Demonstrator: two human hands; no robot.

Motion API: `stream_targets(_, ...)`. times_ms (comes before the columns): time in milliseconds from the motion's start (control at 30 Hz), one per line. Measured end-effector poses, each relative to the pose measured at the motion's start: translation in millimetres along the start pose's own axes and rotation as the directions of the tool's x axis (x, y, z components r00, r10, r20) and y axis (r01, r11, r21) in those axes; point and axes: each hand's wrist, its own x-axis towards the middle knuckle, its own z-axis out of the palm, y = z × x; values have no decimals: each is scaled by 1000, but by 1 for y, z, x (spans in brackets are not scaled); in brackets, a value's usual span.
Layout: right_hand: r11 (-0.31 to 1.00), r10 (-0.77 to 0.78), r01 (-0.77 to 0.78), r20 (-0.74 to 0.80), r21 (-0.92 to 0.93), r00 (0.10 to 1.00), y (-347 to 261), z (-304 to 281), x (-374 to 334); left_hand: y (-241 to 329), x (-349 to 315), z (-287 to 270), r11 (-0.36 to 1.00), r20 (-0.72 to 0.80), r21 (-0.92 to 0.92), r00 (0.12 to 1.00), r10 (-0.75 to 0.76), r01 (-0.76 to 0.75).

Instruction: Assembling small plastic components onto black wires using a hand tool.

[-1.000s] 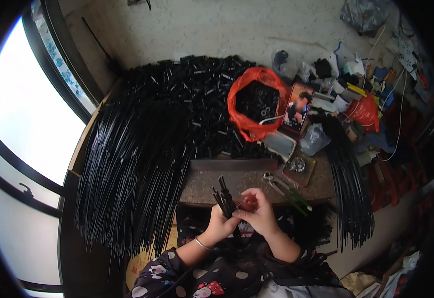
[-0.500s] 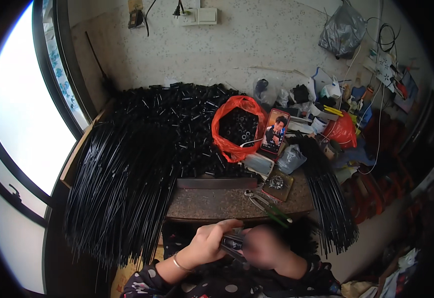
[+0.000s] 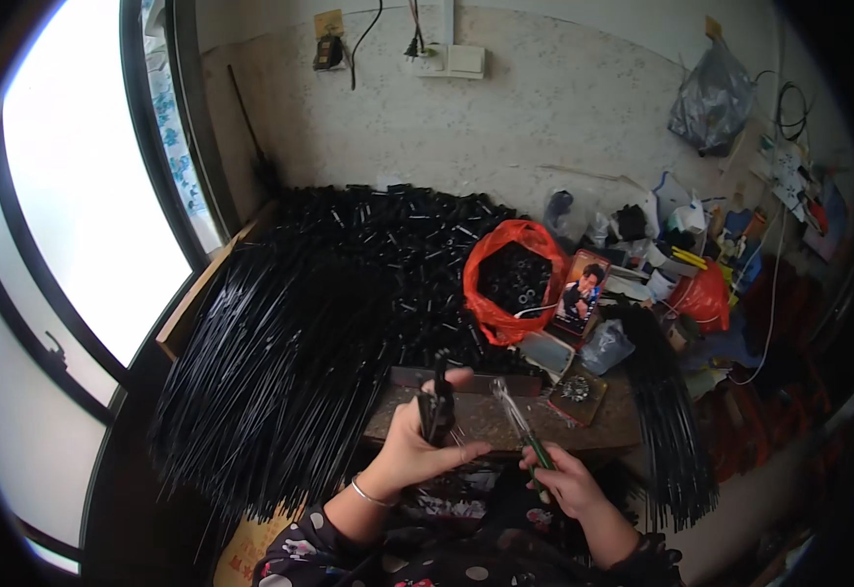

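In my left hand (image 3: 409, 452) I grip a small black plastic part (image 3: 437, 409), held upright over the table's front edge. The thumb stretches out to the right, and the part's exact kind cannot be made out. My right hand (image 3: 566, 479) is closed around the green handles of a pair of pincers (image 3: 533, 440). Their metal jaws point up and away, to the right of the black part and apart from it. Beyond both hands lies a heap of black plastic pieces (image 3: 378, 230), and a low dark strip (image 3: 486, 382) runs along its front.
A thick bundle of long black strands (image 3: 261, 382) hangs over the left edge, a smaller bundle (image 3: 672, 421) over the right. An open red plastic bag (image 3: 481, 313) of small rings, a propped phone (image 3: 580, 293) and a square tray (image 3: 593, 396) of metal bits stand nearby.
My right hand has come away from the black part and picked up the pincers from the table. My left hand has lifted and turned the part upright. The whole view has shifted.
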Motion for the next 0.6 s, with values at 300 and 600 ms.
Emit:
stream_targets(300, -570, -622, 383, 686, -727, 378, -67, 47, -40, 9, 0, -10, 983, -249, -183, 965, -80, 34)
stream_targets(600, 991, 96, -131, 601, 13, 794, -30, 18, -24, 19, -6, -14, 972, -164, -234, 986, -30, -9)
